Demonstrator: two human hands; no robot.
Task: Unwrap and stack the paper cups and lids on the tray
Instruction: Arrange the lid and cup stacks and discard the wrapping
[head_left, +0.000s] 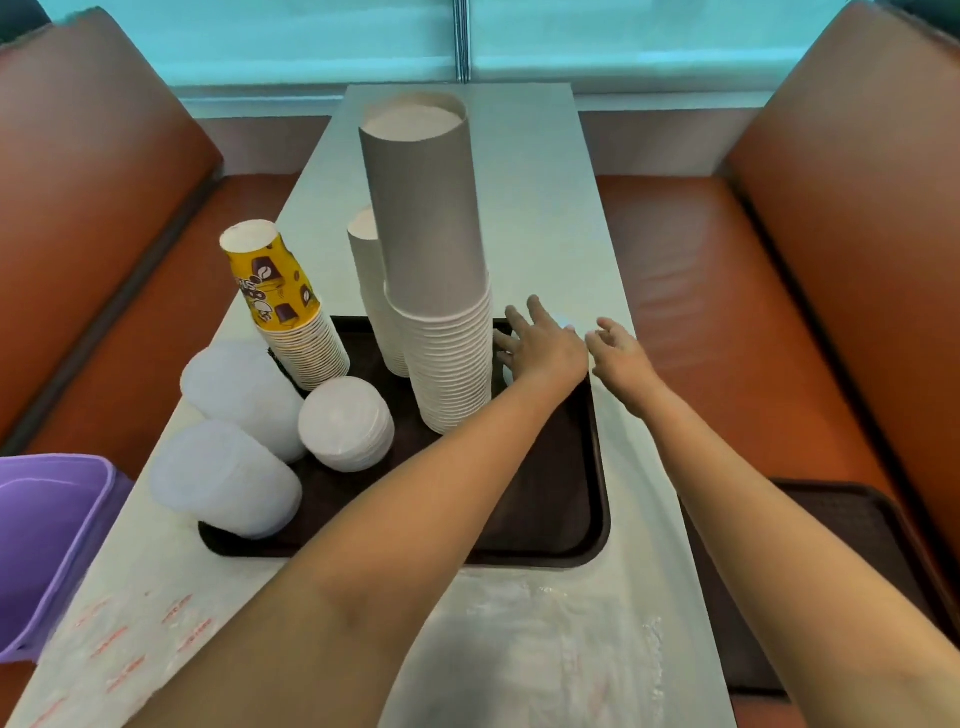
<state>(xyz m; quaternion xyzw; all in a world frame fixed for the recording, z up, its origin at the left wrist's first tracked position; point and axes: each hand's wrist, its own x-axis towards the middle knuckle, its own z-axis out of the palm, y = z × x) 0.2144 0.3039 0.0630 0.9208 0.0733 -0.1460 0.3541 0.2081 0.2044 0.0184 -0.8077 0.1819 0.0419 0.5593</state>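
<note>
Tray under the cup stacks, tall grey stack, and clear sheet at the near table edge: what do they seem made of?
Tray: likely moulded plastic, dark brown, textured matte surface.
Tall grey stack: paper cups, matte ribbed wall, rolled white rims.
Clear sheet: thin plastic film, crinkled and glossy.

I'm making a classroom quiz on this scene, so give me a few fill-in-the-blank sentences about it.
1. The cup stack left of the tall grey stack is printed in ____.
2. All the stacks stand on a dark brown ____.
3. The bin at the table's left edge is ____.
4. The left hand and right hand reach forward with fingers ____.

Missing words: yellow; tray; purple; spread
</note>
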